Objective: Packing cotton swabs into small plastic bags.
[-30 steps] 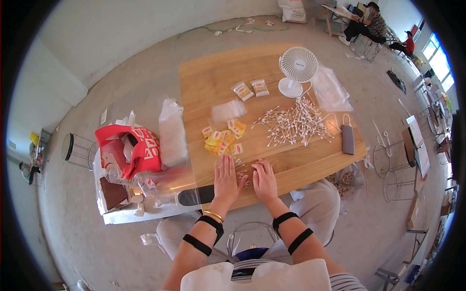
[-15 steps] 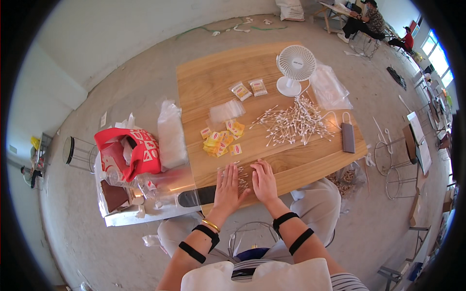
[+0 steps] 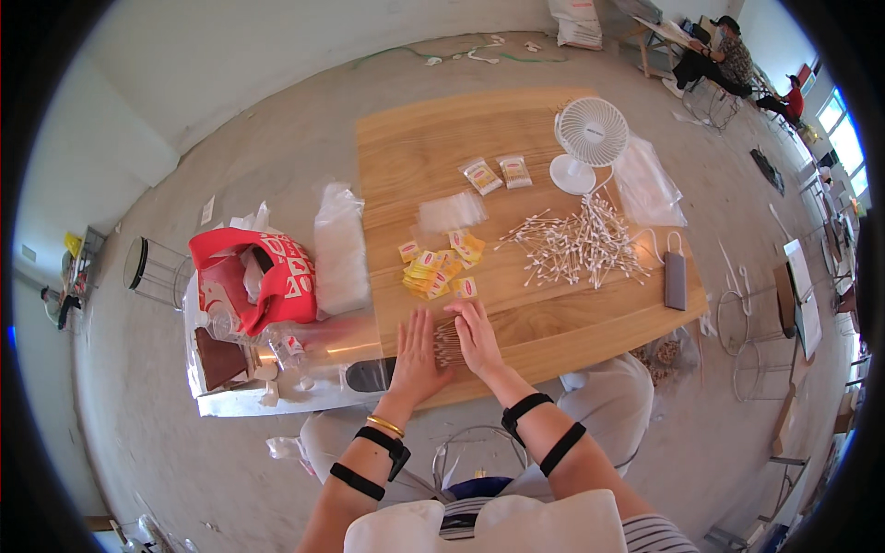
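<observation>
A small bundle of cotton swabs [image 3: 448,343] lies side by side on the table near its front edge, between my two hands. Flat on the wood along the bundle's left side is my left hand [image 3: 417,358], open with its fingers stretched out. My right hand [image 3: 477,339] rests against the right side, open, its fingers slightly bent and their tips reaching over the far ends. Just beyond are scattered yellow paper cards [image 3: 433,274]. A large loose heap of cotton swabs [image 3: 585,247] spreads to the right. Behind the cards lie small clear bags [image 3: 452,213].
Two filled swab packs [image 3: 479,176] lie farther back. A white fan [image 3: 593,134] is cabled to a grey power bank [image 3: 676,280], with clear plastic bags [image 3: 648,184] beside it. At left, a lower surface holds a red bag [image 3: 293,290] and a clear plastic bundle [image 3: 339,249].
My hands have come closer together around the swabs, the right one shifting left. Its fingers are now more bent. The whole view has swung slightly, moving the table rightward.
</observation>
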`<state>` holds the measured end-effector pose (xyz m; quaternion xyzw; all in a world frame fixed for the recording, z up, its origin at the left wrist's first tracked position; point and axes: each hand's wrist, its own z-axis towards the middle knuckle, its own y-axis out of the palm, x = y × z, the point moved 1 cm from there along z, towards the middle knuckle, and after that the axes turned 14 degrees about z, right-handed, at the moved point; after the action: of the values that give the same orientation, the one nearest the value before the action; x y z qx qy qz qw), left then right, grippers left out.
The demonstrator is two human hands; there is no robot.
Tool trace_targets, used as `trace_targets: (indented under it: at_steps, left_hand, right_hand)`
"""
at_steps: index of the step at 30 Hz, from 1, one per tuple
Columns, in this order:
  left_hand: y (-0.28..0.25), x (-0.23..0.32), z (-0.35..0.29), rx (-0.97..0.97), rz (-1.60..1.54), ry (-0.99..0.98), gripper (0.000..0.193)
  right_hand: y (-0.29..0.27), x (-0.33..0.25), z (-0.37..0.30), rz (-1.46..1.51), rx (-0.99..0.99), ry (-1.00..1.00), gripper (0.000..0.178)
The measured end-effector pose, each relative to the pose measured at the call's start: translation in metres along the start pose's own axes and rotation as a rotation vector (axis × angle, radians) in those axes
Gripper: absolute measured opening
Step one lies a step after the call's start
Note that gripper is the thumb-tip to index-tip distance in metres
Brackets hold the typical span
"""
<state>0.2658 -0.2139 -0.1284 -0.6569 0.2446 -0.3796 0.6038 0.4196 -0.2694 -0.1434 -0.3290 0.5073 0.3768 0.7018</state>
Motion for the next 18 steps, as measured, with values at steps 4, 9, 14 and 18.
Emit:
trace_targets:
  at_steps: [4,9,14,18]
  left_hand:
    - [0.008,0.007,-0.001,0.012,-0.05,0.036,0.11]
    - [0.014,0.015,0.001,0.037,-0.018,0.061,0.109]
    - [0.016,0.012,0.002,0.074,-0.13,0.127,0.105]
    - [0.009,0.018,0.002,0.053,-0.147,0.12,0.103]
  right_hand:
    - [0.003,-0.003,0.002,0.05,0.031,0.012,0.023]
    - [0.003,-0.002,0.002,0.102,0.008,0.042,0.025]
    - [0.012,-0.004,0.001,0.128,0.007,0.027,0.026]
    - [-0.002,-0.01,-0.004,0.053,0.055,0.008,0.024]
